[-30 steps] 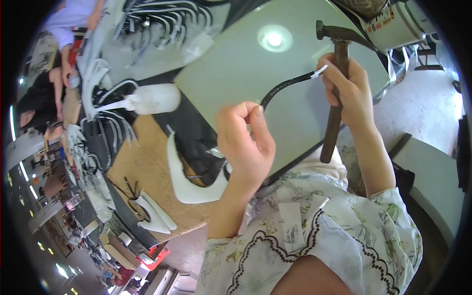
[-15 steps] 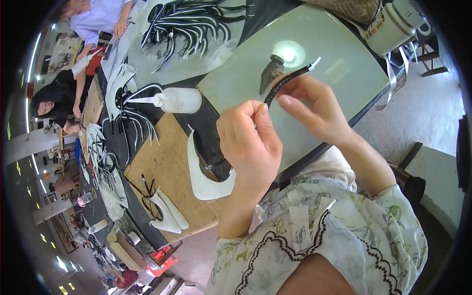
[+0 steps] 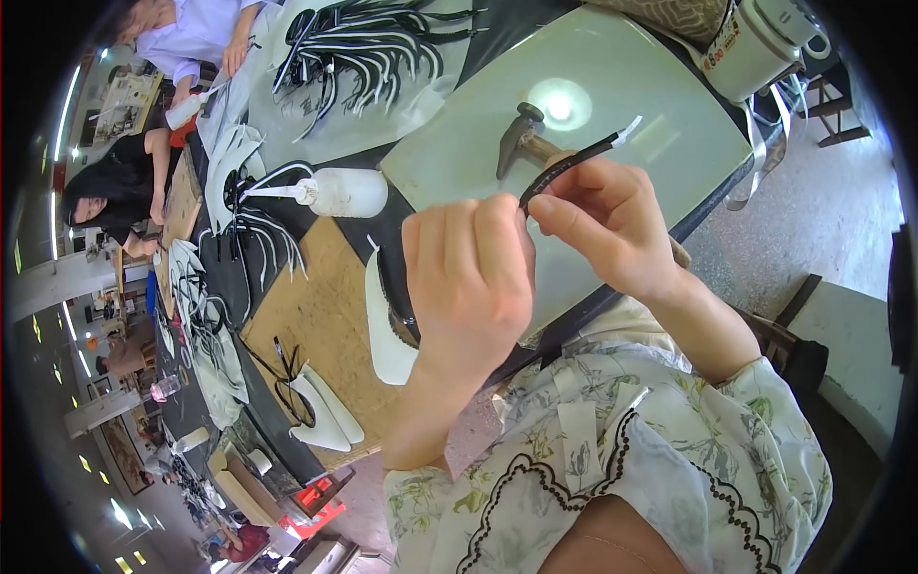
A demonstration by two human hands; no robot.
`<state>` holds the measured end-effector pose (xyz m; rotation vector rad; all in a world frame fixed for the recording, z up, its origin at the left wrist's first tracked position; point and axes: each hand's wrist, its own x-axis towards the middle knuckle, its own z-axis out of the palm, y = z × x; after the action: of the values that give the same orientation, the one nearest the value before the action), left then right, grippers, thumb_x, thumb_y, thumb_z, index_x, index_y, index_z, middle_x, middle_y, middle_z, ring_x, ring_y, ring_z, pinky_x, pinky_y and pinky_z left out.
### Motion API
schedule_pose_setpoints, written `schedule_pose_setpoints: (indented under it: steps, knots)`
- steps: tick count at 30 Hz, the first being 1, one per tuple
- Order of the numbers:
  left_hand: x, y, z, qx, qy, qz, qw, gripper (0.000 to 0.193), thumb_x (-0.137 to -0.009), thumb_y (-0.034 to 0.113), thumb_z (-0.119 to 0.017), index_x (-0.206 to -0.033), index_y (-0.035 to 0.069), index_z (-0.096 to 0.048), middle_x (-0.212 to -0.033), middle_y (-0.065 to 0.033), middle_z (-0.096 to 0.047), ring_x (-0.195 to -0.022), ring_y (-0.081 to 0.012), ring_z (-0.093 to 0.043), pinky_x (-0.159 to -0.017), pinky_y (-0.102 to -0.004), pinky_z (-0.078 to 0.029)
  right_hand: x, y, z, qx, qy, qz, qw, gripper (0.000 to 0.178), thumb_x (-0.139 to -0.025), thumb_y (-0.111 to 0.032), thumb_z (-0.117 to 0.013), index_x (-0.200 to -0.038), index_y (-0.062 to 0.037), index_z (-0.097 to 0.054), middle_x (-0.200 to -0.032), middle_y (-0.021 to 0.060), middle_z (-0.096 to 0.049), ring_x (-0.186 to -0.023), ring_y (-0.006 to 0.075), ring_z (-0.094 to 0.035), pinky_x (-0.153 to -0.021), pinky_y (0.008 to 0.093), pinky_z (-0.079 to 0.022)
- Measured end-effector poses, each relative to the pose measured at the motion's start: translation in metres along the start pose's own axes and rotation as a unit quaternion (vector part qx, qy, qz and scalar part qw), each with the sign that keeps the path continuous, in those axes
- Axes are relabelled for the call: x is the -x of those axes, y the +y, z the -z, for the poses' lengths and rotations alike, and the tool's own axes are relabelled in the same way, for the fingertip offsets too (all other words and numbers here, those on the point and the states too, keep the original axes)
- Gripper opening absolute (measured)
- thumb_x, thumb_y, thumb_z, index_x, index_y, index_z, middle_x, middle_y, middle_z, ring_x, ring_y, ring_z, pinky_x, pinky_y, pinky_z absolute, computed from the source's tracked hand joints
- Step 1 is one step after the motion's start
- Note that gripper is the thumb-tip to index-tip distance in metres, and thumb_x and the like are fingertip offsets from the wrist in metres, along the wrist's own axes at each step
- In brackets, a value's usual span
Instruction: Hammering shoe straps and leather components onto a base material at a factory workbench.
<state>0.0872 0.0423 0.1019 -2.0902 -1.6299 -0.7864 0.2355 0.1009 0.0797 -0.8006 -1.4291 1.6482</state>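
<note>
A narrow black strap (image 3: 571,165) with a white tip at its far end slants up to the right between my hands. My left hand (image 3: 470,282) is closed round the strap's near end; the back of the hand hides its fingertips. Thumb and fingers of my right hand (image 3: 612,222) pinch the strap farther along. Beneath them on the pale green board (image 3: 440,158) lies a hammer (image 3: 517,137), its handle partly hidden by my right hand. Left of my left wrist, a white curved shoe piece (image 3: 381,335) with a black edge rests on the brown cardboard, partly covered.
A white squeeze bottle (image 3: 349,193) lies beside bundled black and white straps (image 3: 253,215). More straps (image 3: 373,53) are spread at the back. White pieces (image 3: 325,411) sit on the cardboard (image 3: 296,316). A white container (image 3: 755,57) stands far right. Two people work at the left.
My left hand has turned so its back shows, moving slightly left. The right hand has closed onto the strap, which now lies flatter, and more of the hammer shows.
</note>
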Motion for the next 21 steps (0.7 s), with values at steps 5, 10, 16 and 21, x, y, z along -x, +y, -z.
schedule_pose_setpoints:
  steps: [5,10,16,21]
  knots:
    - [0.005,-0.003,0.008,0.407,-0.113,0.281,0.862,0.01,-0.087,0.0,-0.063,-0.09,0.005,-0.056,-0.083,-0.0058,-0.06,-0.073,-0.024,-0.058,-0.067,-0.0365,-0.044,0.001,0.001,-0.001,-0.075,-0.006,-0.04,0.996,0.02,-0.09,-0.013,-0.07,-0.088,0.0062,-0.065,-0.075,0.0019,-0.064,-0.069,0.0051,-0.056,-0.06,0.0234,-0.047]
    - [-0.001,-0.017,0.008,0.115,-0.039,-0.032,0.992,0.02,-0.08,0.005,-0.07,-0.098,0.001,-0.062,-0.083,-0.0054,-0.059,-0.078,-0.0214,-0.059,-0.074,-0.0365,-0.044,0.0,-0.002,0.001,0.046,0.019,0.048,0.998,0.013,-0.086,-0.006,-0.07,-0.086,0.0061,-0.066,-0.074,0.0061,-0.066,-0.066,0.0112,-0.059,-0.059,0.0258,-0.047]
    - [-0.009,-0.02,0.015,0.052,-0.063,-0.142,0.987,0.017,-0.071,0.006,-0.064,-0.086,-0.002,-0.062,-0.078,-0.0075,-0.055,-0.073,-0.0231,-0.055,-0.071,-0.037,-0.043,-0.004,-0.005,0.009,0.163,-0.061,0.188,0.967,0.006,-0.081,0.007,-0.065,-0.086,0.006,-0.065,-0.083,0.012,-0.062,-0.072,0.0238,-0.058,-0.066,0.0317,-0.046]
    - [-0.01,-0.019,0.012,0.084,-0.072,-0.15,0.982,0.013,-0.069,0.004,-0.064,-0.08,-0.001,-0.06,-0.074,-0.0073,-0.053,-0.067,-0.0226,-0.051,-0.069,-0.0358,-0.043,-0.005,0.001,0.016,0.162,-0.087,0.222,0.958,0.004,-0.081,0.006,-0.066,-0.084,0.0046,-0.067,-0.082,0.0118,-0.064,-0.07,0.0245,-0.06,-0.062,0.0323,-0.046]
